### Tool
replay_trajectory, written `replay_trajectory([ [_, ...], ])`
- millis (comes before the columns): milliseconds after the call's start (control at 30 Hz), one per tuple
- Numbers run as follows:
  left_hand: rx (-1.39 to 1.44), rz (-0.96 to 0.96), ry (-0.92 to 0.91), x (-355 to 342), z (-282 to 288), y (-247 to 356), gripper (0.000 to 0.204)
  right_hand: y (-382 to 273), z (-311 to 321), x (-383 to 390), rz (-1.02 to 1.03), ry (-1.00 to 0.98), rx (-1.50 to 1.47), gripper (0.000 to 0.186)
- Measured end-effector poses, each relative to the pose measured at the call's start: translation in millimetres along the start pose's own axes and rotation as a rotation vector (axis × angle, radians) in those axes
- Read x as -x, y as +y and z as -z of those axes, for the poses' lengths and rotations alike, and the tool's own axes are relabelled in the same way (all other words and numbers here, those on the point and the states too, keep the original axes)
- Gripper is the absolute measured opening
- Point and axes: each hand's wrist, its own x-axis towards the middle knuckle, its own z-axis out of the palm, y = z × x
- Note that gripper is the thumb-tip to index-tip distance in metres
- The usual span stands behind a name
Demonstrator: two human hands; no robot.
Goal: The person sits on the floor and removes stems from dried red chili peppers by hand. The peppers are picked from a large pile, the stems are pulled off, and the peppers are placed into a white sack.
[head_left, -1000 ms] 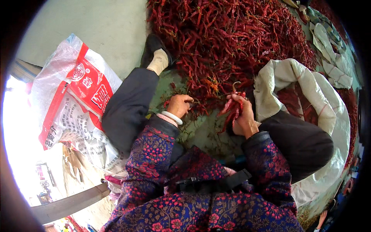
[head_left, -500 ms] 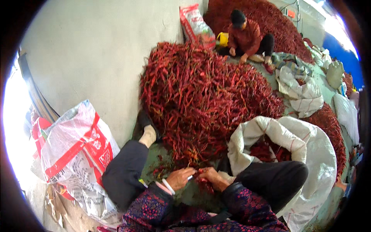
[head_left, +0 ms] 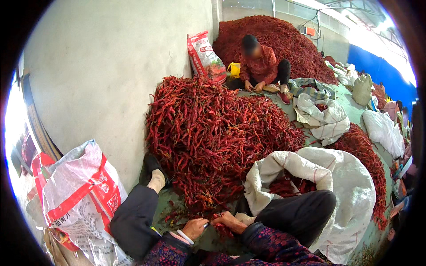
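Both hands meet at six o'clock: left hand (head_left: 195, 228) pinches a small tool (unclear), right hand (head_left: 228, 221) closed around dried red chilli peppers (head_left: 224, 230). Best worked close, big chilli heap (head_left: 213, 133) at twelve.

We see dried red chillies (head_left: 213, 133) heaped in the middle — wrinkled skins with a dull, leathery sheen. The open white sack (head_left: 350, 186) on the right is coarse woven plastic, matt and creased; the red-and-white printed sack (head_left: 80, 195) on the near left is the same weave, slightly glossier. The grey wall (head_left: 111, 66) on the left looks like smooth, matt plaster. Our near sleeves (head_left: 275, 248) are soft floral cloth — the dark trousers (head_left: 133, 217) plain matt fabric.
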Motion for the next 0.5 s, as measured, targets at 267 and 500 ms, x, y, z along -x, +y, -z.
replay_trajectory([
  [267,0.061,0.068,-0.05,-0.7,-5.4,-6.0,0.024,24.3,4.5,-16.2,0.168,0.1,0.128,0.01],
  [500,0.177,0.189,-0.024,-0.3,-0.4,5.0,0.019,-1.5,-6.7,2.7,-0.004,0.119,0.074,0.011],
])
